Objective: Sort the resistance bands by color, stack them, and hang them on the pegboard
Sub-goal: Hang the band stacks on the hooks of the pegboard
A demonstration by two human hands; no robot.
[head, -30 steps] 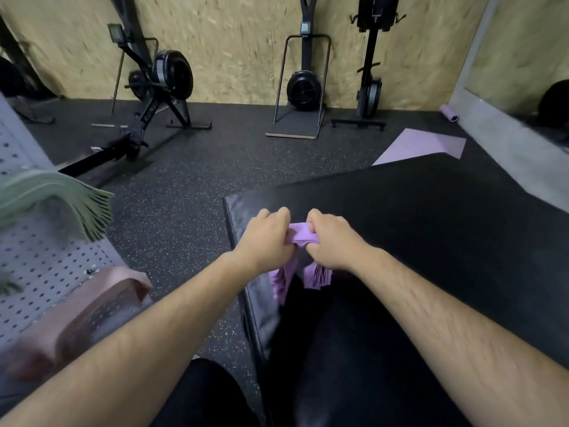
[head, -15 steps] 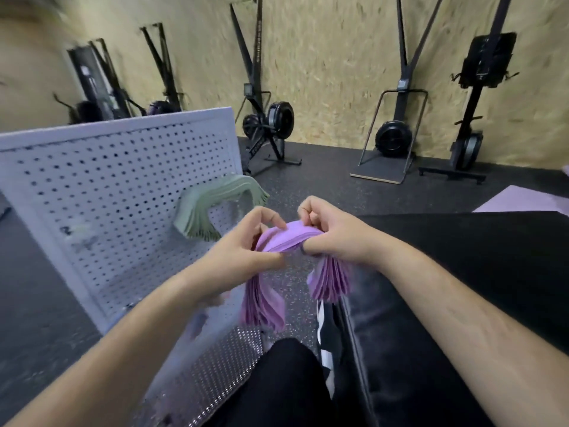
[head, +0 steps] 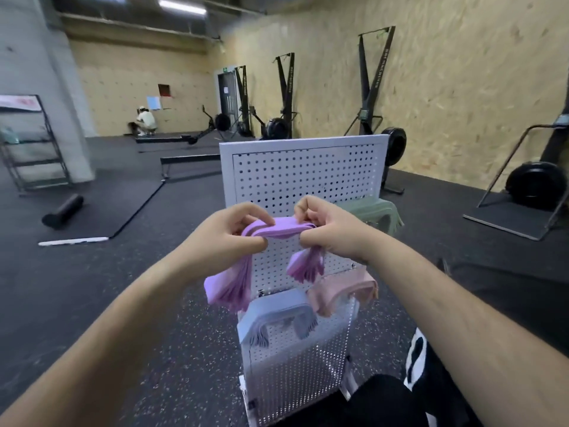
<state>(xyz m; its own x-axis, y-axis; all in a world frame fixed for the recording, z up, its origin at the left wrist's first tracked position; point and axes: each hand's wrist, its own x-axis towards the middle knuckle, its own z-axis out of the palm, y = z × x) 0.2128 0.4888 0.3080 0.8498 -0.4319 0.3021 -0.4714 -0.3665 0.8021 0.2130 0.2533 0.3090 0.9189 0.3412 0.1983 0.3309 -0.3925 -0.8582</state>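
fingers of left hand and right hand tight around floppy purple band stack, perforated pegboard behind

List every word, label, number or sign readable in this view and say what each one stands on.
Nothing reads clearly.
Vertical lettering on the tall machine post: blurred, unreadable.
Green sign above the far door: too small.
Board atop the shelf rack, red marks: blurred.
White print on the black trousers: cut off, unreadable.
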